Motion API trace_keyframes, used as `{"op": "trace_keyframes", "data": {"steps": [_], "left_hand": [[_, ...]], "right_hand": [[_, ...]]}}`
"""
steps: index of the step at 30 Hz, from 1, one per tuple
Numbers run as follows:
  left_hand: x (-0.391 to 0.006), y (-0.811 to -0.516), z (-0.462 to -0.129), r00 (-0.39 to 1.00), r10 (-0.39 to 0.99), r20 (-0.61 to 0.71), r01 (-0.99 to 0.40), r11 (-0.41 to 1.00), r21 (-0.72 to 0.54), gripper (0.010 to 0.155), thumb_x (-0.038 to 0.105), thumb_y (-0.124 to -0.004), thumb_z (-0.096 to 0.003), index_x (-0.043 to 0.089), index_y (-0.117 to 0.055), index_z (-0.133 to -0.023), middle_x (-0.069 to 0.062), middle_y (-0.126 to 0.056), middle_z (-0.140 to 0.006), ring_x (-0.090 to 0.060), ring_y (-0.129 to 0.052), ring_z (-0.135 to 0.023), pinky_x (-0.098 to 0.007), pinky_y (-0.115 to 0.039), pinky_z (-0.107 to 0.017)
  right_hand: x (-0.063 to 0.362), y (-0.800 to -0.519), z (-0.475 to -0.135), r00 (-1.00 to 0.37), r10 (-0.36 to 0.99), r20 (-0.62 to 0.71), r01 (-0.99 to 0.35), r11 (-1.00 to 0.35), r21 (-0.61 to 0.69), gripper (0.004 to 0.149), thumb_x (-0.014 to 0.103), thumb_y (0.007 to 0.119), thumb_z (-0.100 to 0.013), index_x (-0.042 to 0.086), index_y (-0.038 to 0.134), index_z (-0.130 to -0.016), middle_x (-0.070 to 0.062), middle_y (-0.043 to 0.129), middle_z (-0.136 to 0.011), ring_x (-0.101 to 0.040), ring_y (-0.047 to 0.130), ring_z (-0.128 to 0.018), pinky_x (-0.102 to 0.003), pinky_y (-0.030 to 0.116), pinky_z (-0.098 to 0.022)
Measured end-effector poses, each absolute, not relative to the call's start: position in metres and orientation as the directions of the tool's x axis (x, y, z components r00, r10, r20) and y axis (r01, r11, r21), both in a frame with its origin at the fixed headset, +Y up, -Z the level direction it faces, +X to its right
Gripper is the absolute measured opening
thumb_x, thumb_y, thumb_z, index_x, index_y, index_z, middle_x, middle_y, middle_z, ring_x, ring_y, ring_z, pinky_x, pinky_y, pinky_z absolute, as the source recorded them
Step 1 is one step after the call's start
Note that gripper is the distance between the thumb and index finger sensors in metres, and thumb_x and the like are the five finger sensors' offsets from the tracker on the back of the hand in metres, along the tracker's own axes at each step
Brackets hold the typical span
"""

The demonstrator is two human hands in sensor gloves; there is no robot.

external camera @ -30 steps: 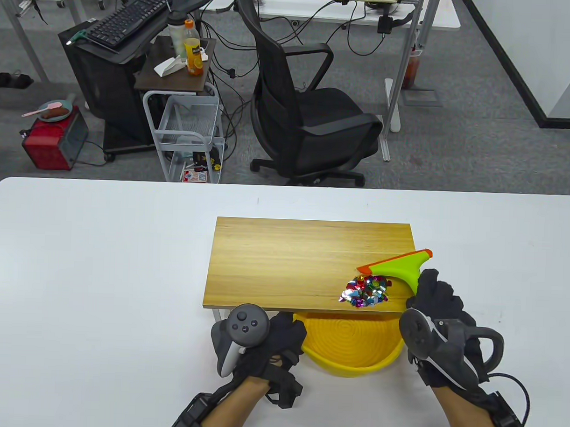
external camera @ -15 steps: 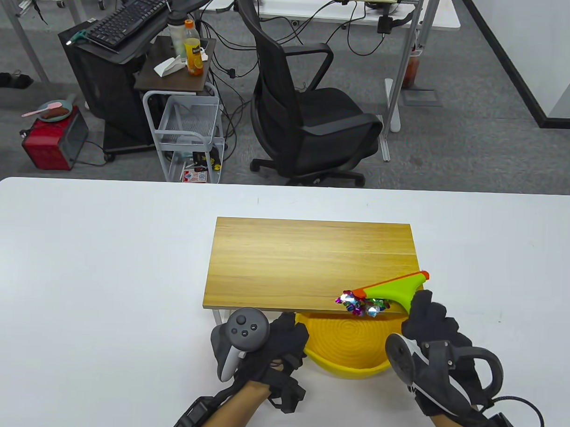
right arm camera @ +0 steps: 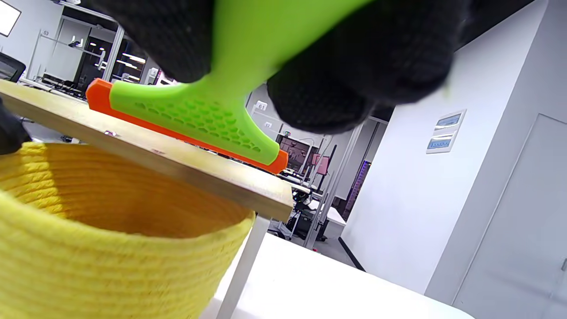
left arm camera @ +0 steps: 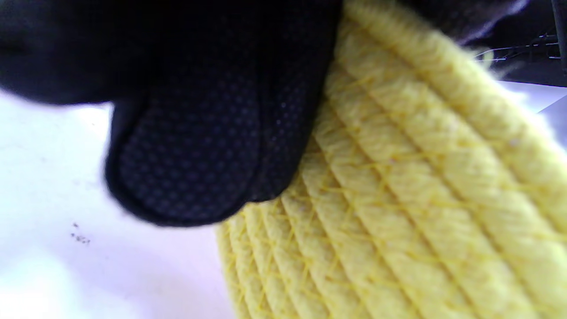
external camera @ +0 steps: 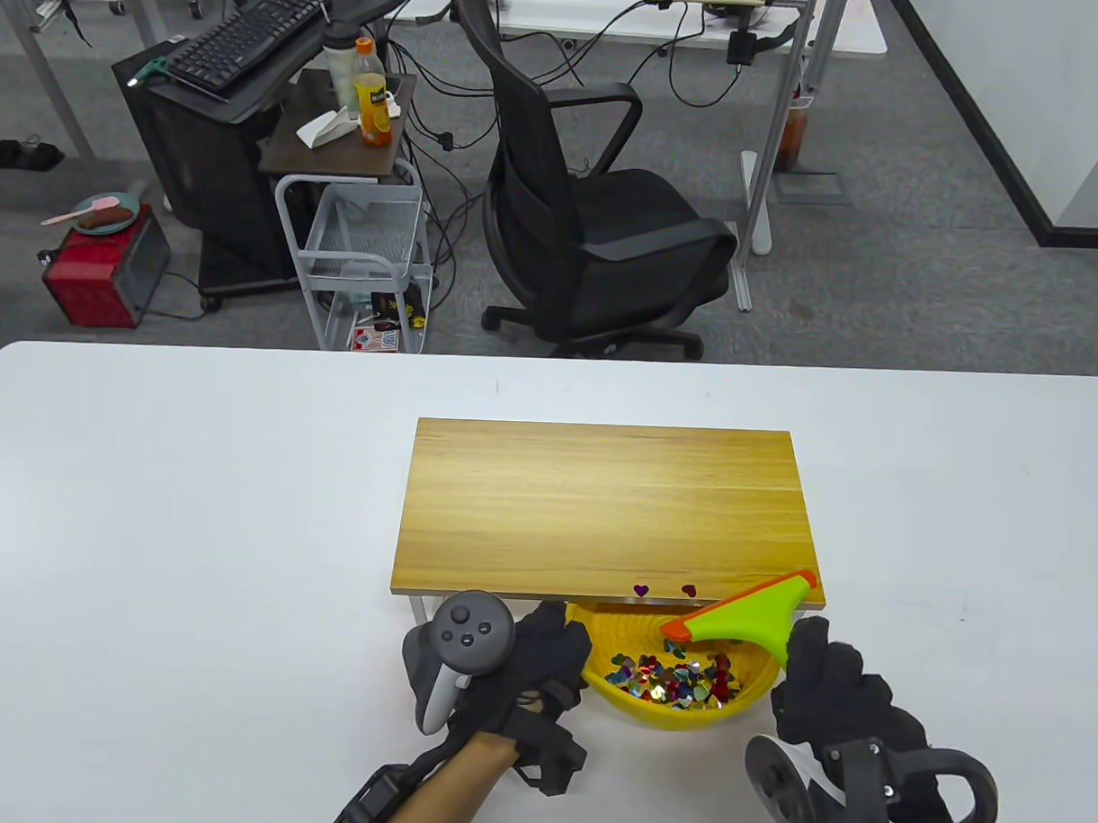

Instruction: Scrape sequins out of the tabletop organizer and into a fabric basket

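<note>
White table (external camera: 195, 507) bears wooden organizer (external camera: 600, 503); yellow basket (external camera: 673, 715).

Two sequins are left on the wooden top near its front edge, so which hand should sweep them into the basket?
Right. The right hand already holds the scraper beside the two stray sequins. The left hand grips the yellow basket rim, steadying it below that edge.

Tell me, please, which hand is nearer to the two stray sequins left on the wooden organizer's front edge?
Right. The right hand, holding the green scraper, sits just right of and below the stray sequins; the left hand grips the yellow basket rim farther left.
</note>
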State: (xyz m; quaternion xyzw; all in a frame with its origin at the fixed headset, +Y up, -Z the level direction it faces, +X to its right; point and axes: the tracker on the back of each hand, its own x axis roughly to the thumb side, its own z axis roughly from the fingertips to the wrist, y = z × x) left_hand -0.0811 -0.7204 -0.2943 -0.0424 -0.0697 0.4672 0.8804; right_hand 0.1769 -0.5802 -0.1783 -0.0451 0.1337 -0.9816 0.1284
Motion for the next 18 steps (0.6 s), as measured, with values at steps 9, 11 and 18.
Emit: {"op": "trace_keyframes", "data": {"steps": [9,11,18], "left_hand": [[-0.086,-0.719,-0.295,0.567,0.819,0.086,-0.809,0.573,-0.132,0.056,0.039,-0.075,-0.049,-0.009,-0.072,-0.077,-0.019,-0.109,-0.04,-0.031,-0.112,-0.017,-0.042,-0.095,-0.009],[-0.087,-0.718,-0.295,0.566,0.82,0.085,-0.809,0.573,-0.132,0.056,0.039,-0.075,-0.049,-0.009,-0.072,-0.077,-0.019,-0.109,-0.04,-0.03,-0.112,-0.017,-0.042,-0.095,-0.009],[-0.089,-0.717,-0.295,0.577,0.812,0.09,-0.802,0.584,-0.127,0.055,0.038,-0.075,-0.049,-0.009,-0.072,-0.077,-0.019,-0.109,-0.04,-0.03,-0.112,-0.017,-0.042,-0.095,-0.009]], "right_hand": [[0.158,-0.581,-0.22,-0.966,-0.257,0.031,0.242,-0.939,-0.245,0.061,0.036,0.076,-0.06,0.003,0.059,-0.108,-0.025,0.079,-0.094,-0.036,0.099,-0.055,-0.037,0.089,-0.035],[0.152,-0.582,-0.226,-0.965,-0.259,0.033,0.244,-0.94,-0.24,0.061,0.036,0.076,-0.06,0.003,0.058,-0.108,-0.025,0.079,-0.094,-0.036,0.099,-0.055,-0.037,0.089,-0.035],[0.136,-0.587,-0.239,-0.958,-0.285,0.038,0.27,-0.937,-0.223,0.061,0.036,0.076,-0.06,0.003,0.059,-0.108,-0.025,0.079,-0.094,-0.036,0.099,-0.055,-0.037,0.089,-0.035]]}}
